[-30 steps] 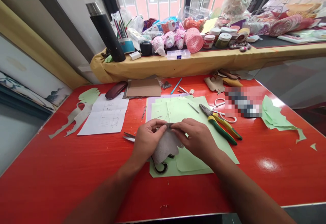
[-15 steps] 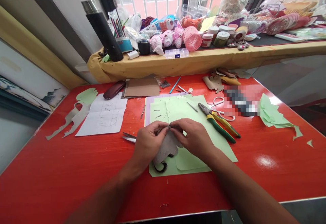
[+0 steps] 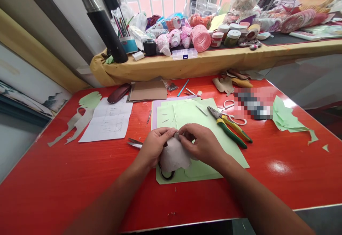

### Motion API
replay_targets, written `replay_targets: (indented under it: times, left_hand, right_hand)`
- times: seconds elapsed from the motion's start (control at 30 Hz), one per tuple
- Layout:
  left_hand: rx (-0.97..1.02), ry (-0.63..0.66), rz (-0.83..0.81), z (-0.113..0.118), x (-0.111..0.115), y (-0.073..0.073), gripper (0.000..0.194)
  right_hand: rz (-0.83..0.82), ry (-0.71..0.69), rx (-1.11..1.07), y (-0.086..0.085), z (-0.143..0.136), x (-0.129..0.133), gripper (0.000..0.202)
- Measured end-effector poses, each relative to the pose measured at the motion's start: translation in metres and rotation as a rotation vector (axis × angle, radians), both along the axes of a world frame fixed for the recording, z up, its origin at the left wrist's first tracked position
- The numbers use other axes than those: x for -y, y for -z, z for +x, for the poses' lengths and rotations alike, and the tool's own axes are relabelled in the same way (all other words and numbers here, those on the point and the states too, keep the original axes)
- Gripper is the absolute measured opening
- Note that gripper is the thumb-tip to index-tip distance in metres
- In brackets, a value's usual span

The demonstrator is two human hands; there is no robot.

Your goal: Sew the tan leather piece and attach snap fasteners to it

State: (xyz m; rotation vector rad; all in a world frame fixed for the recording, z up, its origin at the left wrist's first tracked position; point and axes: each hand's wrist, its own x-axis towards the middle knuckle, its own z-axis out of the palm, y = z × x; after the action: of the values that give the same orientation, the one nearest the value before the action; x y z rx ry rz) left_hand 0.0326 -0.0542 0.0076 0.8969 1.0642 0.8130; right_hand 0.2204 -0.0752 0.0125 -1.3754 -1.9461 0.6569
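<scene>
Grey piece (image 3: 175, 158) partly over scissors (image 3: 136, 142), pliers (image 3: 227, 129) nearby

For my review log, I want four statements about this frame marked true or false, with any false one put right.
1. The left hand and right hand both hold the grey piece. True.
2. The right hand grips the pliers. False: the pliers lie free, partly on the green paper.
3. The dark red case overlaps the printed sheet. True.
4. The black flask is on the red tabletop. False: the flask is on the yellow-draped ledge.
</scene>
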Motion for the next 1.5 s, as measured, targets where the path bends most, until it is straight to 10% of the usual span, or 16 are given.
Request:
replay_targets:
  times: [0.4,1.5]
  left_hand:
    - [-0.068,-0.013,-0.043,-0.003,-0.003,-0.009,0.041]
    - [-0.24,0.033,0.268,0.002,0.007,-0.008,0.031]
  right_hand:
    - [0.119,-0.117,0.058,-0.004,0.004,0.001,0.007]
    - [-0.251,0.09,-0.159,-0.01,0.0,-0.002,0.008]
